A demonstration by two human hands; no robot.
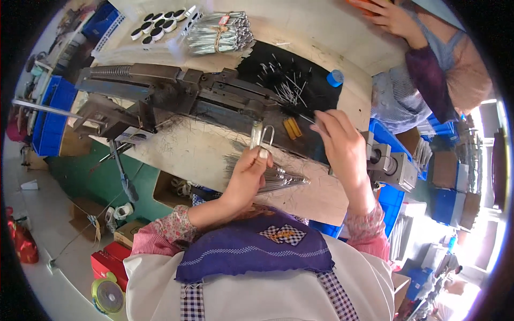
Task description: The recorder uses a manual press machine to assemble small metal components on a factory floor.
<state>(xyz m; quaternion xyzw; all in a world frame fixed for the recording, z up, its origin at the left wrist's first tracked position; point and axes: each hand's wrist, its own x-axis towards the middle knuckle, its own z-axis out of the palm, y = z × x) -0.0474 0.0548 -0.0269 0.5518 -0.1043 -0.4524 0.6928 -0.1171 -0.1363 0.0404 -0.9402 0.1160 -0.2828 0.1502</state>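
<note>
Hands (245, 176) (345, 152) reach forward, apart, the left pinching bent wire (272, 135)

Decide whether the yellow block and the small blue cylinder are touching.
Apart. The head view shows it plainly: the small blue cylinder sits farther off and to the right of the yellow block, with dark sheet visible between them.

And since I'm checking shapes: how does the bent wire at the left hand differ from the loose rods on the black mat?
The bent wire curves into a narrow loop; the loose rods look mostly straight. The left hand pinches the bent wire, while the loose rods lie scattered on the black mat. Both look thin and light-coloured.
</note>
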